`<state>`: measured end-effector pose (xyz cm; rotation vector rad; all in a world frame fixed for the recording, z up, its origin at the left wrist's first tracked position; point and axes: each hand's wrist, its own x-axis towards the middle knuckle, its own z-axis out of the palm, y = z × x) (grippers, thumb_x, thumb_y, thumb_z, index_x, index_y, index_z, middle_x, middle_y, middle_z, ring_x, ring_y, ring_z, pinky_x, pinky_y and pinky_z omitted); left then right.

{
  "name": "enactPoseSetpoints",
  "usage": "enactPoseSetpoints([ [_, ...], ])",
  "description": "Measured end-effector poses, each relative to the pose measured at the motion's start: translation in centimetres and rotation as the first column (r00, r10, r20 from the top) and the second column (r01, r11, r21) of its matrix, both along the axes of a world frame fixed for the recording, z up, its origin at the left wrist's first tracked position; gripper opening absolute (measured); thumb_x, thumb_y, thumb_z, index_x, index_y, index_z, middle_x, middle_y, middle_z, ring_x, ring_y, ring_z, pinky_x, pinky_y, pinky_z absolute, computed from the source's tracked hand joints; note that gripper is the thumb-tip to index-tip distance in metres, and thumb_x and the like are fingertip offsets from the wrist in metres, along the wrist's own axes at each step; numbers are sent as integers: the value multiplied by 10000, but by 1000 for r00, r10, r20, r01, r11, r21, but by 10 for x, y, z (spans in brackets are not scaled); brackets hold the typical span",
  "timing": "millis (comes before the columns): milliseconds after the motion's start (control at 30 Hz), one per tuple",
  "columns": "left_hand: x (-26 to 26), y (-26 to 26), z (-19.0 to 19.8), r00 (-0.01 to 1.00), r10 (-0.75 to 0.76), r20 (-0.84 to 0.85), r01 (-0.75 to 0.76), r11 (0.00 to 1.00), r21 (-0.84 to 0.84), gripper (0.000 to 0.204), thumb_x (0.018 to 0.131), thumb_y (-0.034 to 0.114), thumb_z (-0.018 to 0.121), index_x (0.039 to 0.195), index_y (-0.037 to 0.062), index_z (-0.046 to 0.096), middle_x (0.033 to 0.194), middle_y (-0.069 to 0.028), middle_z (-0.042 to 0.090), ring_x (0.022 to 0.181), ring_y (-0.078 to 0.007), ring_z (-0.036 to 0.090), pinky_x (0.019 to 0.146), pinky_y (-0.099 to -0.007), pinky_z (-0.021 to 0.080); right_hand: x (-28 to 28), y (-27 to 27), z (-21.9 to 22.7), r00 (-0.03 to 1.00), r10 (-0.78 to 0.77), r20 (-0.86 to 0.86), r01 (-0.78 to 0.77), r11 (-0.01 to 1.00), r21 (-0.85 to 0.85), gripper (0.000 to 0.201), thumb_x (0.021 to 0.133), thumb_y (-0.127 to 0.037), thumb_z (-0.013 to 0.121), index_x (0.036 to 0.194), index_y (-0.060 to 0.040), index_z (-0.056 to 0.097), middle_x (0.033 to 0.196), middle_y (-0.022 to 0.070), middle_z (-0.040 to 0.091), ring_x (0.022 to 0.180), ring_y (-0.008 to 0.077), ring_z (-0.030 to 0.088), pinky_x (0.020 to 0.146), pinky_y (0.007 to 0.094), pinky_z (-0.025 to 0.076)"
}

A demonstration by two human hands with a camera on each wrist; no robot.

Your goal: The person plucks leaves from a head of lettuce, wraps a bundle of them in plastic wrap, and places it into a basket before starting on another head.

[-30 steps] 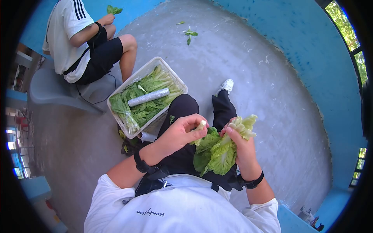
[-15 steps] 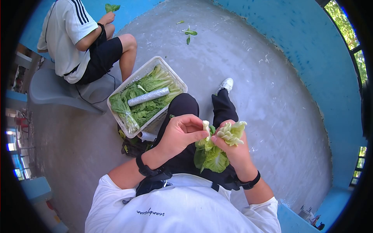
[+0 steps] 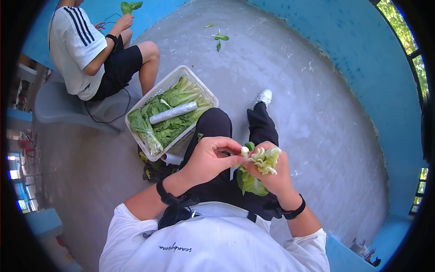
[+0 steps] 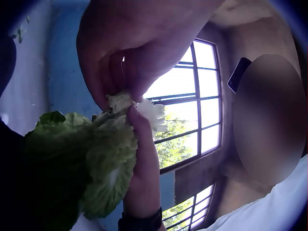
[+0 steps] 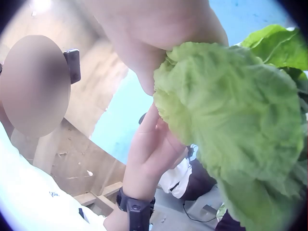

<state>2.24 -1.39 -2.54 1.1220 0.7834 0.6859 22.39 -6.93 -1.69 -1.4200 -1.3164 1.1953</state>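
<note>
A bunch of leafy green lettuce (image 3: 253, 183) hangs over the dark trousers, its pale stem ends pointing up. My right hand (image 3: 273, 174) grips the bunch below those ends. The thumb and fingers of my left hand (image 3: 209, 159) pinch one whitish stem end right beside it. In the left wrist view the left hand (image 4: 130, 43) meets the right thumb at the stems, with leaves (image 4: 110, 168) spreading below. Broad leaves (image 5: 231, 115) cover much of the right wrist view and hide the fingertips there.
A white basket (image 3: 185, 69) of leafy greens with a silvery roll (image 3: 173, 113) on top stands left of the knee. Beyond it a person (image 3: 81, 50) sits on a grey chair (image 3: 59, 106), holding a leaf. Loose leaves (image 3: 219, 36) lie on the floor; a dark leafy pile is beside the basket.
My right hand has moved left with the bunch, closer to my left hand, and the bunch has turned. My left hand has shifted slightly right. The seated person has leaned and raised the head.
</note>
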Motion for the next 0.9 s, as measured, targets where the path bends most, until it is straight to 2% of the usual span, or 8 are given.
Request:
enactPoseSetpoints([
  [200,-11,13,18,959,-174,-222,214,962,169,141,858,-23,750,992,-41,708,969,-81,696,897,-130,693,817,-264,592,13,3,12,991,129,27,-128,991,-41,286,735,-36,837,939,-42,637,798,49,693,724,154,671,694,291,512],
  [500,-20,11,32,837,12,-547,397,674,622,89,792,49,747,854,-7,720,847,-104,698,775,-198,703,681,-306,552,36,6,27,927,320,194,-310,947,-85,314,727,-6,841,945,-63,622,841,10,680,767,115,648,719,285,521],
  [533,-25,15,35,831,11,-556,380,719,582,78,820,49,729,871,-4,703,858,-105,701,787,-190,701,692,-302,552,40,6,26,928,311,205,-302,951,-71,309,727,0,838,939,-62,622,846,10,680,771,115,649,721,286,523],
  [600,-39,26,43,820,7,-572,339,800,495,58,877,47,693,905,1,669,881,-107,709,811,-172,699,715,-296,551,49,5,25,973,210,99,-199,974,-111,307,723,19,830,931,-59,618,853,7,679,777,118,652,725,282,523],
  [700,-39,23,20,980,-34,-198,68,984,167,49,972,47,591,1012,25,572,947,-105,699,809,-142,675,717,-287,534,58,4,14,987,88,-133,-105,987,-125,304,753,57,789,957,-57,594,893,14,673,837,124,667,755,282,529],
  [767,-33,17,19,967,-160,-200,172,984,45,131,994,101,526,1113,56,495,840,-39,621,689,-100,571,664,-256,477,46,2,10,947,-38,-318,-5,991,-134,277,782,40,793,952,-47,593,887,13,672,835,107,669,734,274,525],
  [833,-17,9,12,954,-72,-292,174,924,340,112,1001,118,519,1086,51,491,799,-43,581,674,-93,525,648,-250,452,32,2,9,889,-88,-450,16,987,-159,279,808,39,776,979,-52,575,916,19,648,883,121,665,762,279,523],
  [900,1,4,20,972,-17,-233,114,905,409,114,973,116,608,1039,26,583,769,-23,578,653,-75,491,607,-247,416,21,6,9,845,-100,-525,16,987,-162,281,820,37,768,996,-56,569,920,12,638,889,121,656,777,280,523],
])
